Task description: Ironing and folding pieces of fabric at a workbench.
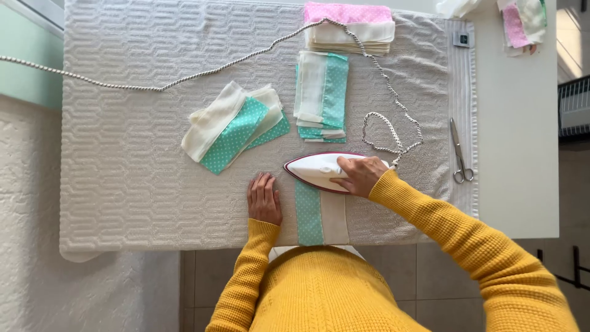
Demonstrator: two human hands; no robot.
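Note:
My right hand grips the handle of a white iron with a dark red rim, which lies on the far end of a teal-dotted and cream fabric strip. That strip runs toward me over the near edge of the grey textured towel. My left hand rests flat on the towel just left of the strip, fingers together. The iron's braided cord loops behind my right hand and trails away to the far left.
A loose pile of teal and cream pieces lies left of centre. A neat stack of the same sits beyond the iron, and a pink-topped stack at the far edge. Scissors lie at the right. More fabric sits far right.

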